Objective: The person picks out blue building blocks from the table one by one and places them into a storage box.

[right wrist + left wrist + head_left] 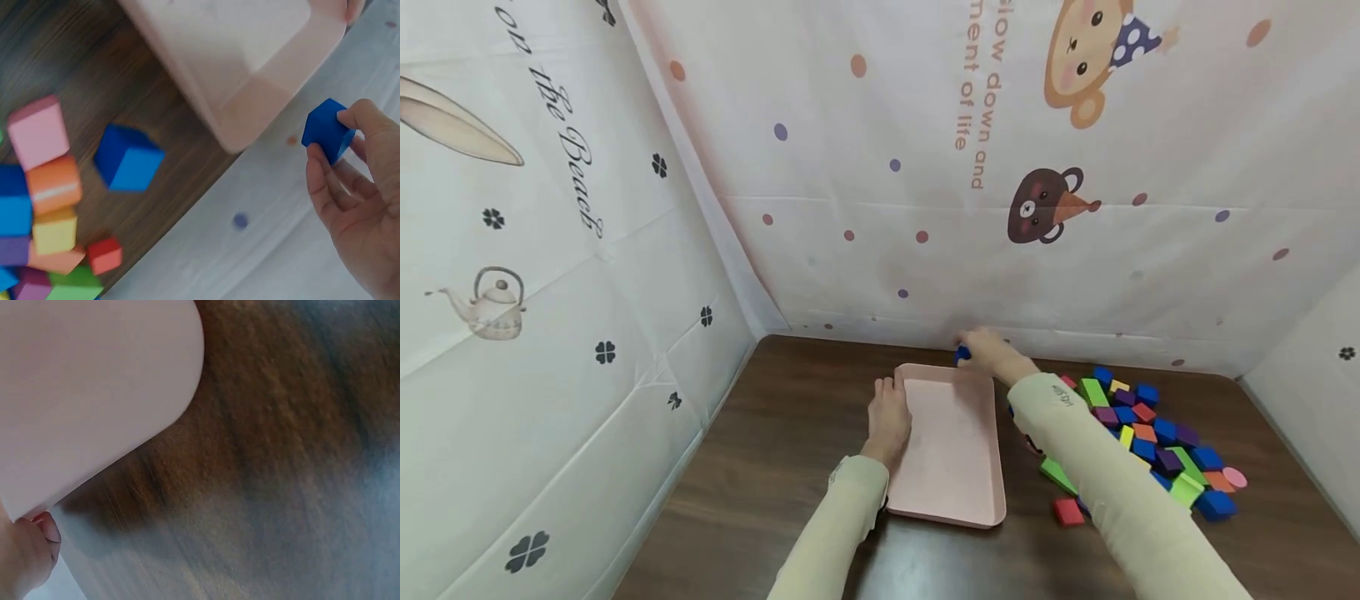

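Note:
A pale pink tray (947, 450) lies on the dark wooden table with its inside bare. My left hand (889, 417) grips its left side near the far corner; in the left wrist view, curled fingers (47, 532) show at the tray's edge. Past the tray's far edge, my right hand (988, 353) pinches a blue block (327, 130) between thumb and fingertips. The right wrist view has that block beside the tray's corner, against the pale backdrop. Another blue block (129, 157) sits apart on the table, near the tray's side.
To the right of the tray is a loose pile of coloured wooden blocks (1144, 450), partly hidden by my right sleeve (1120, 492). One red block (1068, 512) lies at its near left. A printed white cloth (865, 275) hangs along the table's far edge.

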A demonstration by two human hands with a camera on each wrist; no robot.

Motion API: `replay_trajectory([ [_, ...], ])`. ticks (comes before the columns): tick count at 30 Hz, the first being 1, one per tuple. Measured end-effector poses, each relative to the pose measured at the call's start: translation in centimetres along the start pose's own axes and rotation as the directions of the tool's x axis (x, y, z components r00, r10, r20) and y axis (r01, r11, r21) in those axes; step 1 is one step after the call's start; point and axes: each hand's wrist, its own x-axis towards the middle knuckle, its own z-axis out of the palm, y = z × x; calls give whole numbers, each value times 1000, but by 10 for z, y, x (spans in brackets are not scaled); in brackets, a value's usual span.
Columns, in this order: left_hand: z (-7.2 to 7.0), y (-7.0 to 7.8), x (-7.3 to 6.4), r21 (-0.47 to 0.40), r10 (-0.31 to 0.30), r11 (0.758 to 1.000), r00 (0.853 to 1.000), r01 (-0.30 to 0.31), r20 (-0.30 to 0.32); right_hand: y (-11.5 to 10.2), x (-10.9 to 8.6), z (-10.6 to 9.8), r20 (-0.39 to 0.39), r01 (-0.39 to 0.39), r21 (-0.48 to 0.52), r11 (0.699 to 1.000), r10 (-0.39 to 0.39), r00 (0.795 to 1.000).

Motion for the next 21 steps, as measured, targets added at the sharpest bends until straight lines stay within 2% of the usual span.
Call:
replay_trajectory([
  [3,2,-1,-3,-88,-26,996,1000,27,15,-14,8,12,39,18,36,999,-19,999],
  [6,3,-3,-3,-186,-56,981,998,57,11,-26,14,23,68,22,53,998,-26,997],
  [9,3,-4,-2,-248,-77,966,997,79,15,-35,19,37,100,-17,51,999,12,995],
  [15,2,-3,-3,-282,-81,956,997,83,18,-50,23,62,115,-153,37,988,147,982],
  [21,3,-1,-4,-283,-79,956,997,76,-1,-58,27,74,17,-112,87,990,111,994],
])
